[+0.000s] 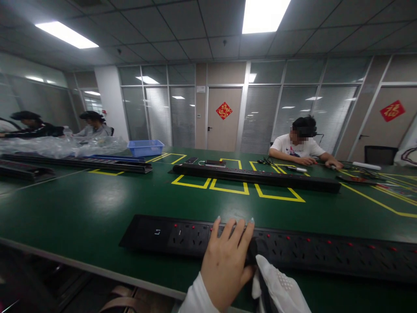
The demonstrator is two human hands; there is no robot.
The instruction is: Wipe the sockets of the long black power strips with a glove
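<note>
A long black power strip (325, 252) with red indicator dots lies along the near edge of the green table (81, 217). My left hand (228, 261), in a white sleeve, rests on it, fingers laid over the top and thumb hooked on the near side. Just right of that hand, a white dotted fabric (282, 287), a cloth or a glove, touches the strip's near edge. No bare part of my right hand shows; I cannot make out whether it is under the fabric.
A second long black strip (257, 177) lies mid-table over yellow floor-style markings. More strips (81, 163), clear plastic wrap and a blue bin (145, 148) are at the far left. A seated person (301, 148) works across the table; two others sit far left.
</note>
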